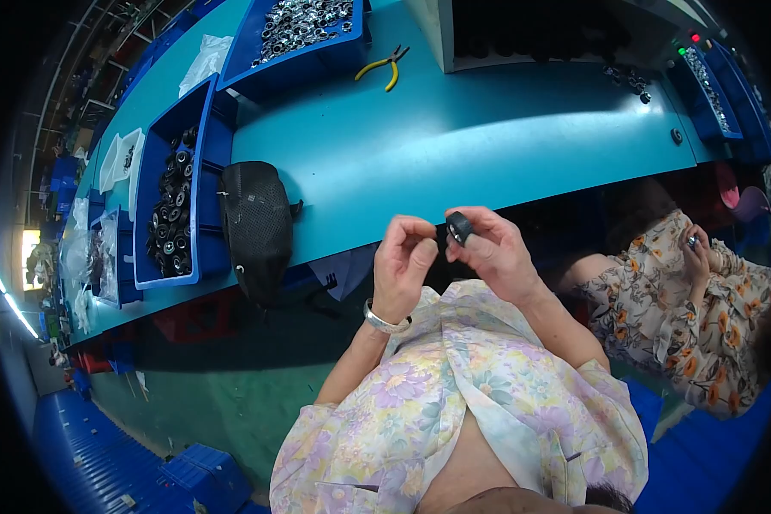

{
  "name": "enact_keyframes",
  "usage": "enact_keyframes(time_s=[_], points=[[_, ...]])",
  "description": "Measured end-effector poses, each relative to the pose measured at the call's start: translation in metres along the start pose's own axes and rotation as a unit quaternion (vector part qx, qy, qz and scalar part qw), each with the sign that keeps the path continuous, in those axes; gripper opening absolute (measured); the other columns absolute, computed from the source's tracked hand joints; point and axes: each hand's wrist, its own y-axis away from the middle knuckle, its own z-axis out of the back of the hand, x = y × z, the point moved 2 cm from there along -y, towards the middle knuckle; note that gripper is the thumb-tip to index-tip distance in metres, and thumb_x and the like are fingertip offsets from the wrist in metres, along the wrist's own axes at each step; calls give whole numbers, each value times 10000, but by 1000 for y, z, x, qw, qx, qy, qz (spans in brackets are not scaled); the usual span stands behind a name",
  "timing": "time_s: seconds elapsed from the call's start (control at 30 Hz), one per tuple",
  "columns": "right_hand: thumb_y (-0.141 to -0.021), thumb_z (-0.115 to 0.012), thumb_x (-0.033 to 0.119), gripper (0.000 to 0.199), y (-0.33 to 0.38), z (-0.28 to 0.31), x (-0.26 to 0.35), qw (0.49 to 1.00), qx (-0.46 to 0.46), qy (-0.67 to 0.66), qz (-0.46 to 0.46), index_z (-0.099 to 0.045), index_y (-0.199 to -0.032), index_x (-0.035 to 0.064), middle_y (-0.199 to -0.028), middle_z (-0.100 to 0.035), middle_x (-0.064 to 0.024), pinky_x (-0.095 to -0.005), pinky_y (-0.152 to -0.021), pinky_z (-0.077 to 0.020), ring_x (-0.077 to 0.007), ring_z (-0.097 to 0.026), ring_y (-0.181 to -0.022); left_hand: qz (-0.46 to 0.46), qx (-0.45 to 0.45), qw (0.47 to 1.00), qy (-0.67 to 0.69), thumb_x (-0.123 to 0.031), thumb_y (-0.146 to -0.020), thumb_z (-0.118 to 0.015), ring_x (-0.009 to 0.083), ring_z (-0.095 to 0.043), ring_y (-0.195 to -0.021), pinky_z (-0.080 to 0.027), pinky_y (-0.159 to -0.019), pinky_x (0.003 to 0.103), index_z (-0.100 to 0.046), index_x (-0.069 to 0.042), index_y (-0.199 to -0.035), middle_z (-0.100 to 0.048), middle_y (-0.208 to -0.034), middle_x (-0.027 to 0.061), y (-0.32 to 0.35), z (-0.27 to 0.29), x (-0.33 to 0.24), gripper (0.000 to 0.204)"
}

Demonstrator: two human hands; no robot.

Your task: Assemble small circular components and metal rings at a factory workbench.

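In front of my body, just off the table's near edge, both hands are raised close together. My right hand (pixel 499 257) pinches a small black wheel-like part (pixel 459 228) between thumb and fingers; a pale centre shows on it. Right beside it, my left hand (pixel 405 267) is closed with thumb against fingers. A tiny dark bit shows at its fingertips, too small to name. To the left of my hands, a black mesh bag (pixel 257 224) lies at the table edge against a blue bin (pixel 195 272) of black wheel-like parts (pixel 175 206).
Yellow-handled pliers (pixel 385 68) lie on the blue-green table (pixel 454 146), near a blue bin (pixel 304 53) of shiny metal parts. More blue bins (pixel 702 103) stand at the far right. A co-worker in a flowered garment (pixel 660 300) sits close on my right.
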Motion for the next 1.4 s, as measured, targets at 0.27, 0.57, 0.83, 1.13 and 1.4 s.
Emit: enact_keyframes(time_s=[0.27, 0.57, 0.83, 1.13, 1.4], points=[[-943, -569, 289, 445, 2, -2, -9, 971, 78, -209, -83, -485, -1247, -25, -1088, -569, -109, -378, -933, -460, -191, -565, -1011, -164, 7, 937, -308, -124, -686, -798, 228, -535, -970, -477, -752, 301, -549, -16, -1166, -520, -1138, 135, -7, -12, -31, 551], [-964, -546, 273, 334, 4, -6, -13, 984, 27, -156, -80, -521, -1179, 19, -1063, -593, -77, -358, -885, -480, -155, -584, -975, -197, 3, 914, -354, -70, -663, -772, 315, -559, -859, -486, -733, 376, -553, -5, -1079, -569, -981, 143, -9, -11, -22, 474], [-969, -546, 216, 171, 6, -5, -14, 995, -62, -64, -51, -561, -968, 45, -908, -618, -27, -275, -748, -492, -86, -583, -807, -168, 4, 916, -365, -83, -693, -740, 307, -588, -787, -498, -654, 373, -553, 11, -1018, -555, -909, 143, -3, -14, -22, 387], [-960, -556, 196, 165, 6, -1, -12, 996, -77, -30, -33, -578, -934, 35, -891, -619, -28, -275, -731, -497, -86, -584, -776, -182, 7, 912, -368, -77, -698, -732, 304, -579, -764, -496, -646, 373, -564, 12, -1000, -545, -873, 141, -5, -17, -19, 356], [-979, -527, 219, 216, 2, -13, -13, 995, -92, -10, -45, -583, -1048, 22, -951, -606, -47, -295, -768, -502, -111, -584, -826, -161, -22, 921, -354, -108, -698, -736, 309, -591, -762, -503, -654, 368, -570, 14, -983, -562, -883, 149, -6, 4, -20, 352]])
